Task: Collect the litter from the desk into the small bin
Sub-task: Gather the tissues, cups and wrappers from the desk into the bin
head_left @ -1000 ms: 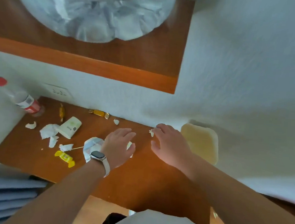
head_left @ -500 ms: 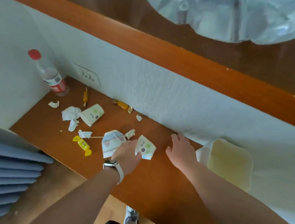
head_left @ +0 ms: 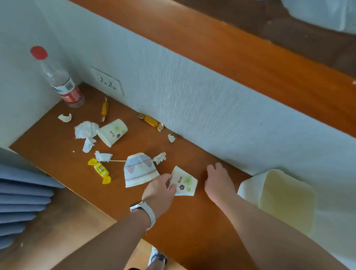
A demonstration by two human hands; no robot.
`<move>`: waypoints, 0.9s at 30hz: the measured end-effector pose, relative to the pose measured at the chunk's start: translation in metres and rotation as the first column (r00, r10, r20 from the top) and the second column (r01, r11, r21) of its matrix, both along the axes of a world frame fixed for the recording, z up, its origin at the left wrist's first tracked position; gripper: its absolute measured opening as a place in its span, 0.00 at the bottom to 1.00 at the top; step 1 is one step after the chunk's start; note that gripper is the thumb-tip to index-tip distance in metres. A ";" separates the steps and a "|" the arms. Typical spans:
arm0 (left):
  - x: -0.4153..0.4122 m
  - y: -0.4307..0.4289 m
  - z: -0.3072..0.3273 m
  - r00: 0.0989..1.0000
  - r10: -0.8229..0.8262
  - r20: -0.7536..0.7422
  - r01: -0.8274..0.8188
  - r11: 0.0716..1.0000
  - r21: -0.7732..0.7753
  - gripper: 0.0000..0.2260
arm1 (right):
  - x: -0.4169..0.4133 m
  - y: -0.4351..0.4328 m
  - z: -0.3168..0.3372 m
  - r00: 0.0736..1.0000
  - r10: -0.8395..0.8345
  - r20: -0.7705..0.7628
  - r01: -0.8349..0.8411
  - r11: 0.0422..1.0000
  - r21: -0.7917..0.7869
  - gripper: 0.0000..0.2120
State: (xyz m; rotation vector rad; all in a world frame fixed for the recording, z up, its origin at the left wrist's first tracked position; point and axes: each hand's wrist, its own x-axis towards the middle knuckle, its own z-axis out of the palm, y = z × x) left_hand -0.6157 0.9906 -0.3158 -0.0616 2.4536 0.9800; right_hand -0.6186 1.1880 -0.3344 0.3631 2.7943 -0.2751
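My left hand (head_left: 159, 191) pinches a flattened paper cup with green flowers (head_left: 185, 182) at its left edge. Just left of it lies a crushed paper cup with a blue pattern (head_left: 139, 170). My right hand (head_left: 219, 181) rests flat on the desk (head_left: 187, 225), fingers together, holding nothing. The small cream bin (head_left: 285, 196) stands at the desk's right end, right of that hand. Further left lie another paper cup (head_left: 111, 131), crumpled tissues (head_left: 85, 130), a yellow candy (head_left: 99, 170) and two gold wrapped candies (head_left: 151, 121).
A clear bottle with a red cap (head_left: 59, 78) stands in the far left corner near a wall socket (head_left: 107, 82). Small paper scraps (head_left: 171, 138) dot the desk. A blue-grey folded stack (head_left: 6, 196) sits at the lower left. The white wall runs behind.
The view has swung down and left. My left hand has taken hold of the flowered flattened cup. My right hand has settled flat on the desk near the bin.
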 end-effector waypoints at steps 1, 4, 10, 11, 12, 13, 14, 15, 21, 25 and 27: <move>0.002 -0.001 0.001 1.000 -0.002 0.001 0.002 1.000 0.021 0.07 | 0.003 -0.001 0.000 1.000 -0.006 0.005 0.006 1.000 -0.017 0.12; 0.007 -0.004 0.004 1.000 -0.011 -0.003 0.011 0.997 0.073 0.04 | 0.012 -0.005 0.001 1.000 -0.022 0.007 0.022 0.998 -0.067 0.12; 0.010 -0.009 0.027 0.999 0.023 -0.043 -0.017 0.990 0.142 0.05 | 0.029 -0.011 0.036 0.985 -0.062 -0.158 0.035 0.984 -0.172 0.08; 0.008 -0.009 0.033 0.998 0.024 -0.054 -0.016 0.989 0.145 0.06 | 0.030 -0.011 0.048 0.980 -0.052 -0.190 0.014 0.980 -0.199 0.07; 0.006 -0.009 0.037 0.998 0.038 -0.058 -0.029 0.989 0.147 0.06 | 0.029 -0.012 0.058 0.976 -0.027 -0.215 -0.023 0.974 -0.227 0.08; 0.003 -0.007 0.046 0.996 0.037 -0.079 -0.024 0.988 0.153 0.07 | 0.029 -0.011 0.072 0.969 -0.016 -0.247 -0.049 0.966 -0.255 0.08; 0.000 -0.003 0.055 0.994 0.023 -0.110 -0.005 0.987 0.161 0.07 | 0.031 -0.008 0.088 0.960 -0.018 -0.278 -0.063 0.959 -0.278 0.09; -0.003 0.002 0.066 0.990 0.003 -0.142 0.021 0.985 0.170 0.07 | 0.034 -0.004 0.104 0.950 -0.028 -0.311 -0.066 0.955 -0.289 0.09; -0.009 0.062 0.133 0.931 -0.168 -0.324 0.270 0.915 0.301 0.03 | 0.075 0.039 0.167 0.855 -0.179 -0.487 0.045 0.960 -0.275 0.10; 0.001 0.116 0.158 0.867 -0.294 -0.402 0.432 0.844 0.317 0.04 | 0.119 0.077 0.176 0.810 -0.301 -0.504 0.188 0.946 -0.262 0.10; 0.007 0.140 0.161 0.813 -0.379 -0.441 0.521 0.812 0.264 0.04 | 0.145 0.094 0.168 0.807 -0.300 -0.509 0.216 0.952 -0.219 0.10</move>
